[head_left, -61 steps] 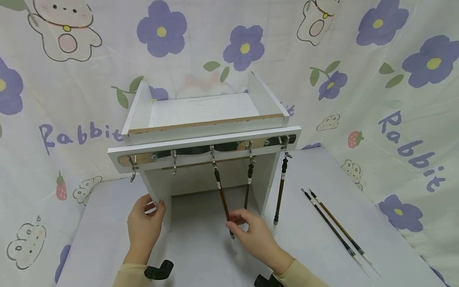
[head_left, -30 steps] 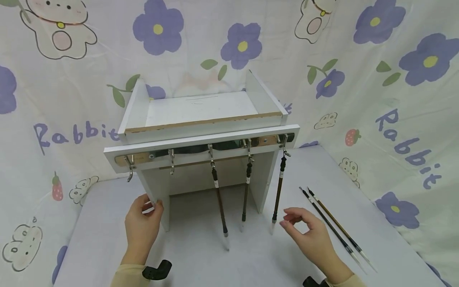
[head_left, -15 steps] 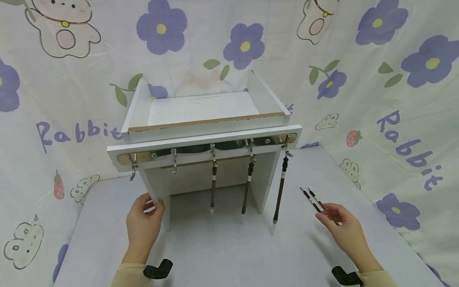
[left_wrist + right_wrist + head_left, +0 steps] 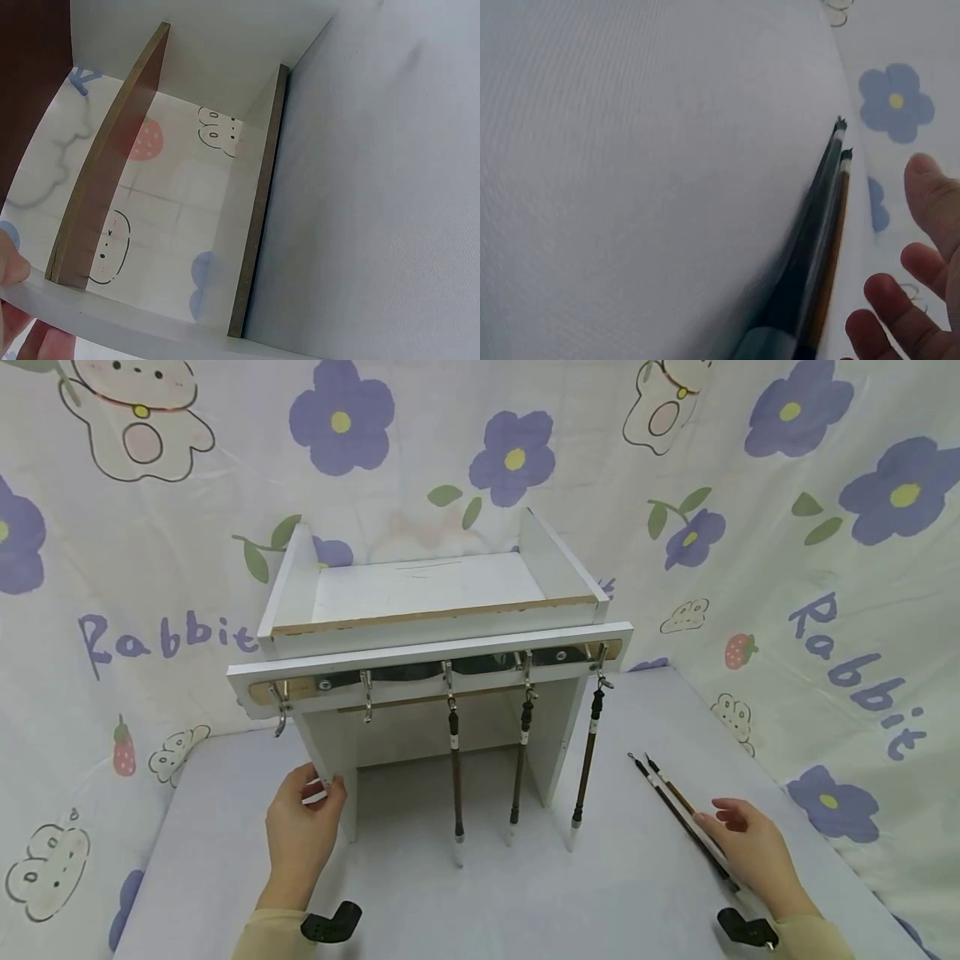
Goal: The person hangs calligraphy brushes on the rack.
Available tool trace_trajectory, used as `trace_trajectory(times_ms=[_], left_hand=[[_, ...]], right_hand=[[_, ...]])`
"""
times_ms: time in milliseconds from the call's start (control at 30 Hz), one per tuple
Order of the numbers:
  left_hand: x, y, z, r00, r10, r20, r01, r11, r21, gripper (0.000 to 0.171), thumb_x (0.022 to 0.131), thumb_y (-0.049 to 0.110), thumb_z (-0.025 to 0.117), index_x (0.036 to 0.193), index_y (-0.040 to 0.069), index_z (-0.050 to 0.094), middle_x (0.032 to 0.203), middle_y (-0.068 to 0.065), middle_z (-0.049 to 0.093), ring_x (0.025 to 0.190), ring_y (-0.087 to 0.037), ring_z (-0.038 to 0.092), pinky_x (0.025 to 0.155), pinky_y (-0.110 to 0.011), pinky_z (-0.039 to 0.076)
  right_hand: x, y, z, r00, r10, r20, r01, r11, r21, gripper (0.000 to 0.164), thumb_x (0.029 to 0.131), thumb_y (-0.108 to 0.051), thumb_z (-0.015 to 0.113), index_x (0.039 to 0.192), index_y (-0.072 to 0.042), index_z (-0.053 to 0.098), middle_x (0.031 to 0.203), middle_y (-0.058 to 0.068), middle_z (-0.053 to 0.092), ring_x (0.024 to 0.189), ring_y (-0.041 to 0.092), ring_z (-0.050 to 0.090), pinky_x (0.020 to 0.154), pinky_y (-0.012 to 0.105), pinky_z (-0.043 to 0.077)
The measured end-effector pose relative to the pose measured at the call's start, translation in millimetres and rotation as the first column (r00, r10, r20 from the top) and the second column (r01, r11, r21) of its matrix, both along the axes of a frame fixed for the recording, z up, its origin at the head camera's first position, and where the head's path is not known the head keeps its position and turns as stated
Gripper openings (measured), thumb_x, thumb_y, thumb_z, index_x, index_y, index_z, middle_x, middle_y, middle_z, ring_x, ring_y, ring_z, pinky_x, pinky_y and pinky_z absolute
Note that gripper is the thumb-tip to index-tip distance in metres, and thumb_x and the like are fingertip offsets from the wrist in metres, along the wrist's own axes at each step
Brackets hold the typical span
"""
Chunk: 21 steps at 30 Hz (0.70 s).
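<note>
Gripping white rack leg left hand, right hand spread over two brushes

Three hanging brushes bar the rack's front opening; open table lies before them.

Three brushes hang under rack; two brushes right.

Left hand curled (right hand flat)
</note>
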<state>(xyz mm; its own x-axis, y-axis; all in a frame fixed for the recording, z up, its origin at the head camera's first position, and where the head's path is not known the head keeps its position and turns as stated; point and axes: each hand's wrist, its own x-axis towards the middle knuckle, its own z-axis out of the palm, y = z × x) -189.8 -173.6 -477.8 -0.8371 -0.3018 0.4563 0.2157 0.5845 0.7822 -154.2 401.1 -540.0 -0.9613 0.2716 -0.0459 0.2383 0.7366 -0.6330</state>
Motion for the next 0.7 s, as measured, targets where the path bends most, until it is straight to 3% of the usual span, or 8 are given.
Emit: trace_trajectory(times_ms=[233, 700], left_hand=[[-1.6, 2, -1.4, 1.000, 0.006, -0.005, -0.006, 1.000, -0.018, 0.023, 0.082, 0.023, 0.062, 0.102, 0.014, 0.060, 0.096, 0.003, 0.059, 0.078, -0.013, 0.061, 0.062, -0.022, 0.054], [-0.8, 2, -2.0, 1.000, 0.010, 0.005, -0.010, 1.000, 0.011, 0.023, 0.083, 0.023, 0.060, 0.104, 0.013, 0.060, 0.097, 0.002, 0.059, 0.083, -0.013, 0.060, 0.065, -0.018, 0.052]], right_hand=[[-0.4, 9, -9.3, 0.990, -0.058, 0.126, 0.056, 0.998, 0.014, 0.077, 0.078, -0.061, 0.051, 0.126, -0.001, 0.043, 0.115, 0.025, 0.049, 0.101, 0.036, 0.048, 0.075, 0.048, 0.044], [-8.1, 7, -19.1, 0.987, -0.102, 0.126, 0.101, 0.995, 0.015, 0.064, 0.077, -0.057, 0.057, 0.113, -0.004, 0.053, 0.106, 0.016, 0.055, 0.092, 0.029, 0.051, 0.068, 0.041, 0.044]])
